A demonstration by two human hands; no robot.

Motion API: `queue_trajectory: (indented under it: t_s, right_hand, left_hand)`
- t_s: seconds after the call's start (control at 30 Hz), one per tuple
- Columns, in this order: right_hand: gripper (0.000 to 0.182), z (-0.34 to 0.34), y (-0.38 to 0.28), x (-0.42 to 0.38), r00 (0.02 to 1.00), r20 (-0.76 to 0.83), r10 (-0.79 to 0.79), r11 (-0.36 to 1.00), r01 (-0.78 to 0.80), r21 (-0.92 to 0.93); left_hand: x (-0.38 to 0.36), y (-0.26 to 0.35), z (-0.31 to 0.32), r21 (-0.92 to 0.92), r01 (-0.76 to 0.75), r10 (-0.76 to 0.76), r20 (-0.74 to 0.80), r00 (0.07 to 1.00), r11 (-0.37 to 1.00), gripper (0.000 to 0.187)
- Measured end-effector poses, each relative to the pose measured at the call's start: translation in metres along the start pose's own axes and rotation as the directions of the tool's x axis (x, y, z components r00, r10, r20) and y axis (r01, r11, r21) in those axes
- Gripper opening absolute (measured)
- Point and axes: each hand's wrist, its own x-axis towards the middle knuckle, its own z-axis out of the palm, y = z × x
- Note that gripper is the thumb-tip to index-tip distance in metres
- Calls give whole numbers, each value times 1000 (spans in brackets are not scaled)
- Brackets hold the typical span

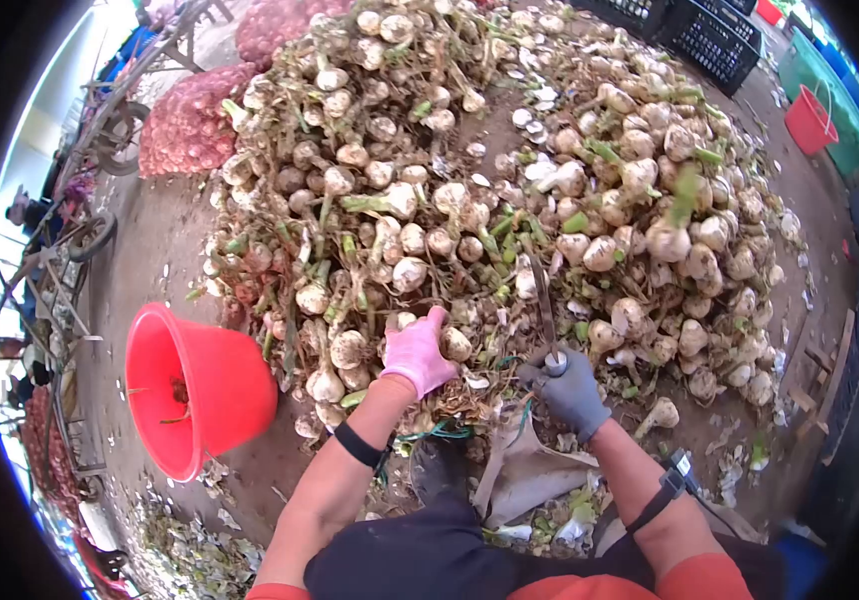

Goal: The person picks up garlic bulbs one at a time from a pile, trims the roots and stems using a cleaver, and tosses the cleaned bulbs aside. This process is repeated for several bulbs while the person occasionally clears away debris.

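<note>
My left hand point(418, 357), in a pink glove, reaches into the near edge of a heap of garlic bulbs point(410, 274). Its thumb is spread from the fingers, and a bulb point(456, 345) lies just right of it. The fingertips are partly hidden among the bulbs. A grey glove covers my right hand point(568, 390), which is closed around the handle of a knife point(545, 310). The blade points away from me over stalk scraps between the two sides of the heap. A motion-blurred garlic bulb with a green stem point(670, 238) appears over the right pile.
A red bucket point(240, 385) lies tipped at my left. Net sacks of garlic point(190, 122) stand behind it. Black crates point(712, 45) and another red bucket point(810, 120) are at the far right. A pale cloth point(530, 470) and peel scraps lie by my legs.
</note>
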Motion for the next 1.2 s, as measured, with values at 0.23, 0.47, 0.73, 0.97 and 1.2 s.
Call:
queue_trajectory:
  t_s: [0.23,0.47,0.73,0.97,1.2]
  right_hand:
    - [17,-6,-45,-12,986,93,-140,927,163,-338]
    - [18,6,-85,-24,891,213,-401,769,454,-450]
    - [22,5,-96,-37,885,329,-329,671,464,-578]
    - [23,17,-80,-39,858,364,-361,653,512,-559]
    - [25,20,-54,-27,813,301,-498,596,573,-563]
  left_hand:
    - [-44,16,-34,-992,-48,55,-42,998,120,72]
    - [-69,14,-48,-982,98,134,76,988,-163,83]
    - [-80,26,-48,-975,-176,188,-149,971,133,101]
    - [-75,29,-47,-904,-311,225,-252,941,292,89]
    - [-81,29,-32,-933,-277,173,-241,955,231,74]
